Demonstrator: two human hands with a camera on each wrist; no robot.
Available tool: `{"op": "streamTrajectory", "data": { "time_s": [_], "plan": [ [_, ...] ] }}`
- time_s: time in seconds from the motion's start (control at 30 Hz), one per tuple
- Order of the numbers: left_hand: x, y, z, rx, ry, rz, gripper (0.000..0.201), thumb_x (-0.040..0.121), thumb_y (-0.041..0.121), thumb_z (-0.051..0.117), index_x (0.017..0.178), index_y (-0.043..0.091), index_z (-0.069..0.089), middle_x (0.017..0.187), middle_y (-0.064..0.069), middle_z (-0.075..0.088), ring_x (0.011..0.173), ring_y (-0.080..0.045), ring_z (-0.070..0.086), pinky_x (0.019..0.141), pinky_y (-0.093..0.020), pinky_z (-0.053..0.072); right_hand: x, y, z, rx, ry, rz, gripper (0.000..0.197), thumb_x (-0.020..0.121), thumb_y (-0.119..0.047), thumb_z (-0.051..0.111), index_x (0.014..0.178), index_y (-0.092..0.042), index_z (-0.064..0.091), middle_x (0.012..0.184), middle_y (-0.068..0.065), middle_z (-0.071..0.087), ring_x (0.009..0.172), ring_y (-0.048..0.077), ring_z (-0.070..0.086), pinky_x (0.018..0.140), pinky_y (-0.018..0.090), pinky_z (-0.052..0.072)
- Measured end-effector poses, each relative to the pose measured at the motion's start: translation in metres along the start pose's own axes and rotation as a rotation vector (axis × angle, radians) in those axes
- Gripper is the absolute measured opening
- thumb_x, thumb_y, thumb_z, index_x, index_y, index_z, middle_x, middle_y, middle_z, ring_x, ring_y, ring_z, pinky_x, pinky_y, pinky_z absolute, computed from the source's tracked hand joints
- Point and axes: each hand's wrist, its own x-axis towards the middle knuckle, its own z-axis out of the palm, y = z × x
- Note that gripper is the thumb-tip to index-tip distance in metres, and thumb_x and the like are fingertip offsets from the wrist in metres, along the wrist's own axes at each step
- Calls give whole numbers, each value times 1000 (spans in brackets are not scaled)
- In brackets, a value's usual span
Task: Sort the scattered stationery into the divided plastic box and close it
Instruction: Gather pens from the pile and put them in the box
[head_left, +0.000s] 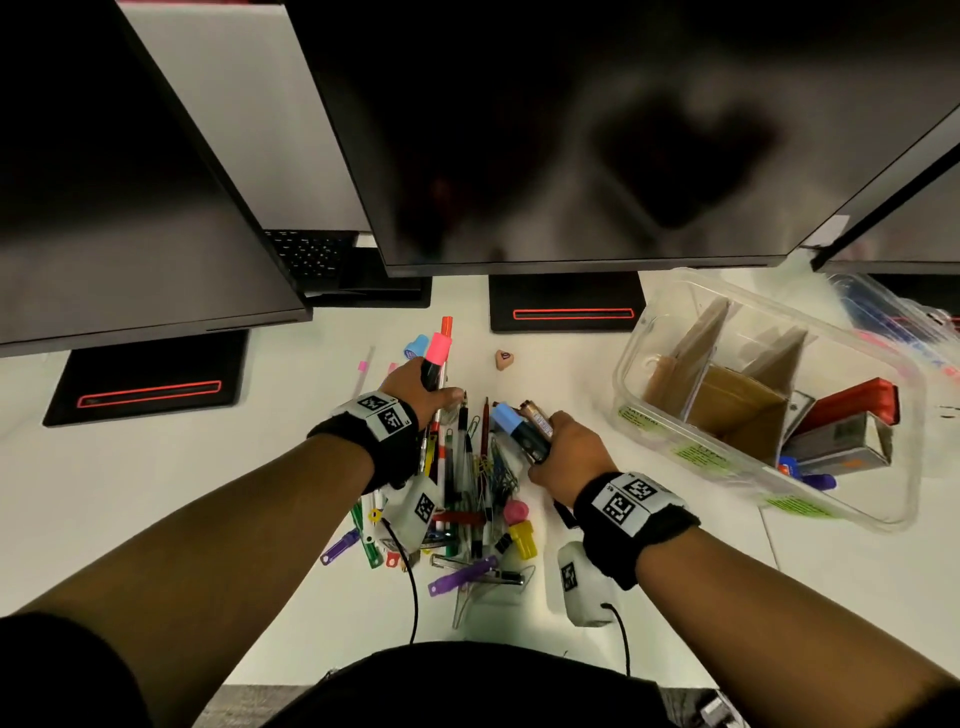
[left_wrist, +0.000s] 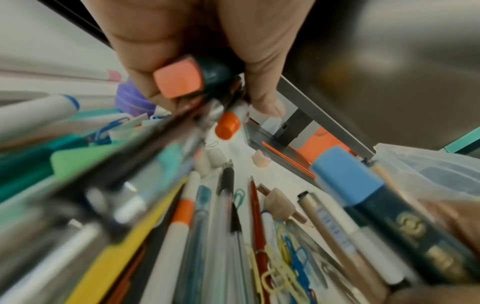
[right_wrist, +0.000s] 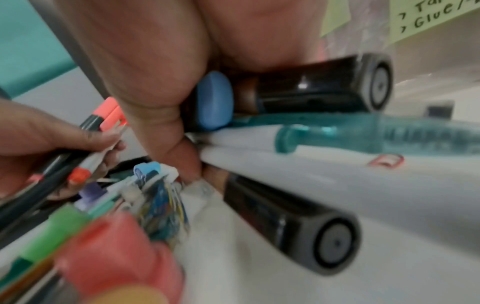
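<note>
The left hand grips a bundle of pens, among them a black marker with a pink cap and a white pen with an orange cap. The right hand is curled round a black marker with a blue cap and what looks like a second dark marker (the wrist view is blurred). Between them a pile of stationery lies on the white surface. The divided plastic box stands open to the right, with a red stapler inside.
</note>
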Motion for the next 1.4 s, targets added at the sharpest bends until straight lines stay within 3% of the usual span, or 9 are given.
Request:
{"op": "streamTrajectory", "data": {
  "time_s": [0.13,0.23,0.43,0.57,0.77,1.1,1.17,1.27,1.4],
  "plan": [
    [-3,5,-6,-124,-29,9,17,90,27,57,83,13,51,73,2,66,68,-20,66,65,-24,46,-2,-11,-19,131,78,-5,38,73,-15,70,105,-7,52,85,6,58,76,22,54,60,23,38],
    [-10,15,-11,-128,-7,17,17,93,25,53,80,17,46,62,4,55,55,-9,53,51,-18,36,-6,-27,-39,283,124,-27,31,72,-14,72,95,-10,50,72,-3,50,71,19,52,50,21,36],
    [-17,44,-20,-355,-79,1,14,90,15,59,102,10,54,88,-12,62,56,-18,57,65,-36,54,-3,-35,-105,735,269,-9,31,74,-6,70,103,-2,62,85,7,64,76,20,62,66,23,49],
    [-24,63,-16,-330,-109,57,21,90,16,60,108,10,53,91,-11,62,58,-14,57,59,-25,50,5,-11,-150,969,387,121,26,76,-2,66,101,-2,62,83,9,62,66,19,58,58,22,51],
    [-31,81,-7,-185,-119,138,23,90,27,60,109,16,53,77,3,61,62,-8,59,51,-17,43,43,30,-170,877,594,340,42,71,-12,71,110,-1,60,97,14,66,81,30,63,77,34,54],
    [-41,98,-3,-227,-135,145,29,89,22,60,116,13,53,85,-5,66,76,-19,64,67,-25,53,58,24,-140,492,276,453,81,77,-14,69,143,-4,22,120,16,58,109,33,59,90,33,49],
    [-43,104,-2,-260,-145,147,30,89,21,61,116,12,52,87,-7,66,76,-20,64,75,-34,56,55,25,-143,488,188,389,58,82,-11,65,133,0,42,118,14,59,104,28,57,75,26,45],
    [-46,117,0,-304,-157,162,31,88,20,61,117,12,51,82,-5,64,70,-18,63,76,-35,57,43,28,-148,396,156,341,31,83,-12,63,112,-3,60,73,0,48,87,20,46,55,23,39],
    [-50,136,5,-296,-183,188,30,90,22,59,117,15,49,86,-6,64,62,-10,59,49,-17,49,28,38,-153,363,201,253,19,79,-13,63,63,-14,52,73,8,55,83,24,53,78,31,49]
  ]
}}
